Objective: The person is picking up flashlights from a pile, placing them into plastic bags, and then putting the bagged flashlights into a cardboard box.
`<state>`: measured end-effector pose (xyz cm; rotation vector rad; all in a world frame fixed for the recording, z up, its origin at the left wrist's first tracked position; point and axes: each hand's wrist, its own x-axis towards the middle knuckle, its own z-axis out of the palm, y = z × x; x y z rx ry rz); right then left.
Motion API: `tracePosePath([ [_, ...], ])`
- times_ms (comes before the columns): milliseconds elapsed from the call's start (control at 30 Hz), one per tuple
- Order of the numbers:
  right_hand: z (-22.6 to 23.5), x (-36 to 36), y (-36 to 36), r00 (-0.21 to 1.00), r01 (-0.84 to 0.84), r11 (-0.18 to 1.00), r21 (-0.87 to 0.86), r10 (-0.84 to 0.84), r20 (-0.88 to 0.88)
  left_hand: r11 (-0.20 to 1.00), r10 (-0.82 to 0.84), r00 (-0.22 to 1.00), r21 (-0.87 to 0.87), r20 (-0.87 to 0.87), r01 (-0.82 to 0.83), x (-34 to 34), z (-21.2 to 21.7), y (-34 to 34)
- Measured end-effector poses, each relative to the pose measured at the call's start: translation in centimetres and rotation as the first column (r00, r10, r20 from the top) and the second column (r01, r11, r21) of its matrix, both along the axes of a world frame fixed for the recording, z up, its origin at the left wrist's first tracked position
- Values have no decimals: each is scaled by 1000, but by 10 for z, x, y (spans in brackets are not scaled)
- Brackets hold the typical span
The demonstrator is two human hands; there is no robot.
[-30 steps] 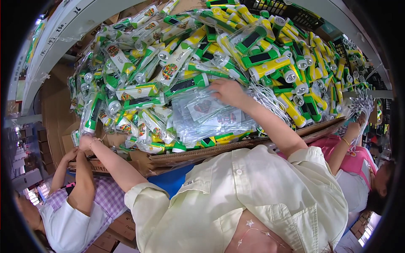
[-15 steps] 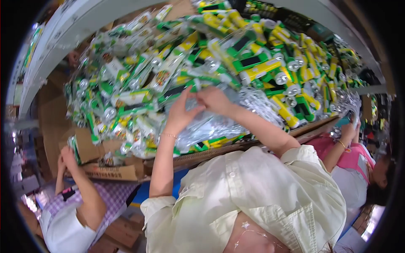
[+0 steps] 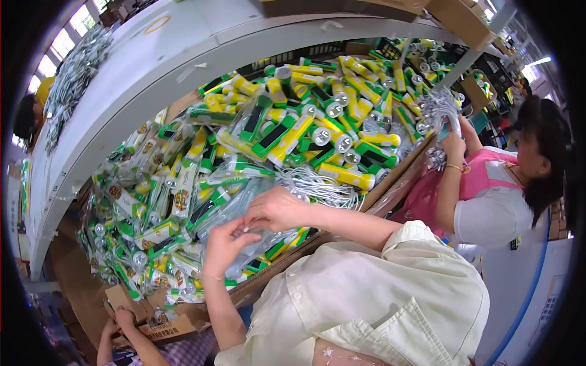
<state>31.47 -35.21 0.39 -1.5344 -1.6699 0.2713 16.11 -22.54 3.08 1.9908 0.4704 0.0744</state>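
My left hand (image 3: 223, 249) and my right hand (image 3: 276, 209) meet above a heap of clear plastic bags (image 3: 229, 210). The fingertips of both are drawn together around a tiny whitish bit, too small to name. Under and around them lie many green and yellow flashlights, each with a dark panel, such as the loose flashlight (image 3: 290, 141) farther off. A bundle of white cables (image 3: 320, 188) rests just beyond my right wrist. To the left, bagged flashlights (image 3: 185, 190) in clear wrapping lie piled up.
A cardboard wall (image 3: 372, 206) runs along the near side. A pale shelf (image 3: 177, 46) curves over the far side. At right, a person in a pink apron (image 3: 421, 186) holds white cables (image 3: 441, 113). Another person's hands (image 3: 122, 320) are at lower left beside a cardboard box (image 3: 165, 332).
The view has swung right, showing more of the shelf and right-hand person. My hands stay close together above the bags, the left with its fingers nearer the right's.
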Motion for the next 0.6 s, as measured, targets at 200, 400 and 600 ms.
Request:
tracePosePath([
  [200,1,-6,-9,994,-83,997,3,83,-76,974,151,988,163,40,-156,-15,-7,-27],
  [400,-10,-12,-11,925,-202,965,-169,245,291,928,175,983,343,-60,-144,-37,-24,-32],
  [600,-3,-9,-11,931,-326,939,-106,339,134,891,101,992,451,-80,-54,-42,-10,-41],
])
